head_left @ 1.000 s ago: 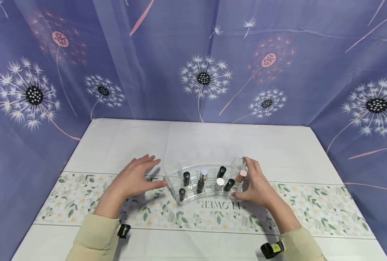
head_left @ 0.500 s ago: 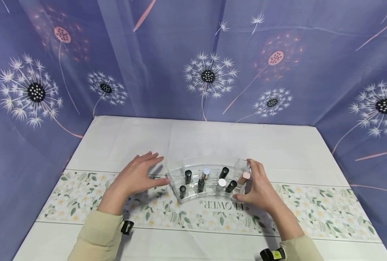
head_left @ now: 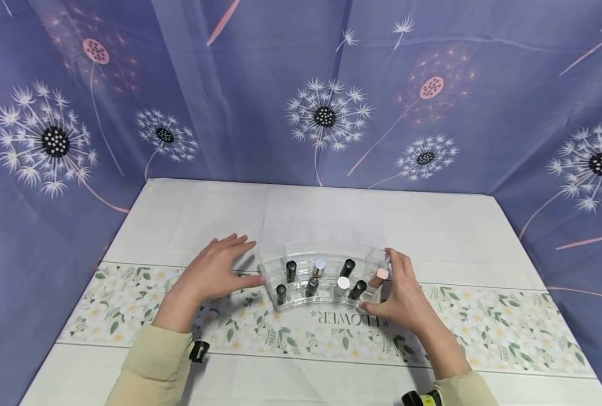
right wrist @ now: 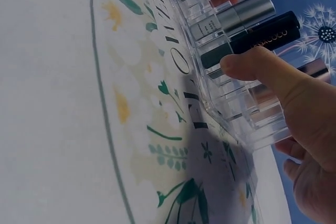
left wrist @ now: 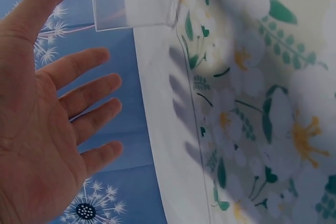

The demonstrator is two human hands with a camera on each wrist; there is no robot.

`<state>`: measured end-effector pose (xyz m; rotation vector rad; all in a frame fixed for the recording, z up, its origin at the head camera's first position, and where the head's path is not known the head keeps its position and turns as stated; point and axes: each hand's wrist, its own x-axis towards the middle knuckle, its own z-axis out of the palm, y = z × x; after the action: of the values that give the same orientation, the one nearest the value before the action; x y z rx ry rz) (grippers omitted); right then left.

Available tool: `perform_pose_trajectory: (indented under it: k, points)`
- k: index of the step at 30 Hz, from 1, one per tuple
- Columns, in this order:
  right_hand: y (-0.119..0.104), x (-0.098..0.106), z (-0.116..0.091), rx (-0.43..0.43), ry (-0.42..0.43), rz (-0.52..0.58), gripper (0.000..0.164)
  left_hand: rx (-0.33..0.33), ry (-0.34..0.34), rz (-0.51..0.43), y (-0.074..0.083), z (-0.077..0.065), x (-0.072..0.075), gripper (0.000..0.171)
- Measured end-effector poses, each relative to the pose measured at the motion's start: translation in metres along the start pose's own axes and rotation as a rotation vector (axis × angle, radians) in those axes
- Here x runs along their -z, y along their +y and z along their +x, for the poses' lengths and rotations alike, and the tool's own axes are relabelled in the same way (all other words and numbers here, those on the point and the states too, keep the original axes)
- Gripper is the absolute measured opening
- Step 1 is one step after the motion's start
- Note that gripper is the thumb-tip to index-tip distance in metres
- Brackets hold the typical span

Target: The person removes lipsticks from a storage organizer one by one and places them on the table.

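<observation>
A clear, curved acrylic lipstick organizer [head_left: 301, 300] stands on the table, with several lipsticks upright in its tiers. My right hand [head_left: 404, 296] grips its right end, thumb at the front and fingers around the far side. In the right wrist view the thumb [right wrist: 252, 64] lies over the front edge, beside a black lipstick [right wrist: 268, 32] and a silver tube [right wrist: 236, 17]. A pink-capped lipstick [head_left: 379, 277] sits closest to that hand. My left hand [head_left: 212, 270] is spread at the organizer's left end, holding nothing; whether its thumb touches the plastic is unclear.
The white table [head_left: 199, 208] has a floral printed band [head_left: 128, 307] across it with the word FLOWER upside down. A purple dandelion curtain [head_left: 250, 101] hangs behind and at both sides. Wrist cameras [head_left: 198, 351] sit below the sleeves.
The organizer has turned slightly, its left end shifting a little back and left, with my right hand on it. My left hand stays spread beside it. The head view has also shifted slightly.
</observation>
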<state>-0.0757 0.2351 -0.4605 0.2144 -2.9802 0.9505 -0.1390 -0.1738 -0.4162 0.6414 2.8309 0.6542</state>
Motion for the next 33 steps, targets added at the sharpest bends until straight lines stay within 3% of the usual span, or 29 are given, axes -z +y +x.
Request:
perform_pose_trajectory:
  k: [13,33]
  points:
    - [-0.005,0.009,0.002,0.022,-0.03,-0.028,0.134,-0.001,-0.043,-0.001,0.021,0.003,0.016,0.089]
    - [-0.013,0.024,0.012,0.01,-0.146,-0.03,0.129,0.016,-0.09,0.015,0.036,0.009,0.021,0.088]
